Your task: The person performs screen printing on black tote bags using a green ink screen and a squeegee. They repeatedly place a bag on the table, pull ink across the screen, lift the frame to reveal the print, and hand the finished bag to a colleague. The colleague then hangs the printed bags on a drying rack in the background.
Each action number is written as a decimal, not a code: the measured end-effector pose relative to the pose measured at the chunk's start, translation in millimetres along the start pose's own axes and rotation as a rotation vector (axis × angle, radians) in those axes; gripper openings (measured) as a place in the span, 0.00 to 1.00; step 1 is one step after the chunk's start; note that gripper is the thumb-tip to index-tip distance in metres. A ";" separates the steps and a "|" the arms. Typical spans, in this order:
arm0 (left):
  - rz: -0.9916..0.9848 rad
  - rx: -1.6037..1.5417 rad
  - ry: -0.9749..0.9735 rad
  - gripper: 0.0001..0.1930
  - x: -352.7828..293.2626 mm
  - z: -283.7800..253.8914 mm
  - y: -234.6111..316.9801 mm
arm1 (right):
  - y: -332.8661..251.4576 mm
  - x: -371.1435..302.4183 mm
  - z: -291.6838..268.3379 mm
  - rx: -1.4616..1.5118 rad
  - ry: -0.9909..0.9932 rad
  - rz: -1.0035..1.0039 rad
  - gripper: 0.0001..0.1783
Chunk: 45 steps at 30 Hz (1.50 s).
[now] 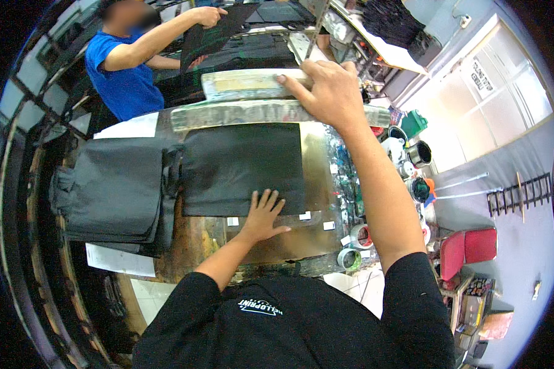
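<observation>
My left hand (265, 216) lies flat with fingers spread on the near edge of a black fabric bag (243, 166), which is spread out on the worktable. Beyond the bag, my right hand (329, 92) is closed on a paint-stained wooden frame (246, 115). The frame's long bar runs across the bag's far edge, under my wrist. My thumb rests on a pale board (246, 84) just behind that bar; how the two join is hidden. Left of the flat bag sits a stack of black fabric bags (114, 184).
A stained worktable (191, 246) carries cans and pots (419, 154) along its right side, with an open tape roll (349, 259) at the near right corner. A co-worker in a blue shirt (120, 77) holds up black fabric (218, 37) at far left. A red chair (468, 252) stands right.
</observation>
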<state>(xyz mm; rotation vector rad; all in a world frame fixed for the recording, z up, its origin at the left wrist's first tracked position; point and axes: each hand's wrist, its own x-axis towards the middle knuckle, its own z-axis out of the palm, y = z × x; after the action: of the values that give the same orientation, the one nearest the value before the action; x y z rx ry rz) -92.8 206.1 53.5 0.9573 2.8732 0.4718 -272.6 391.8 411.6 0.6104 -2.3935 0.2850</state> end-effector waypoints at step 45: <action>-0.327 -0.449 0.230 0.61 -9.6 -67.6 41.3 | 1.0 -9.0 6.8 -0.074 -0.036 -0.010 0.38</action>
<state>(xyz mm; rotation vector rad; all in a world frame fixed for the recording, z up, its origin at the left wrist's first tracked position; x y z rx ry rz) -72.7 213.8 130.4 0.3756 2.8321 1.1853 -270.6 393.5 400.6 0.5974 -2.4232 0.1821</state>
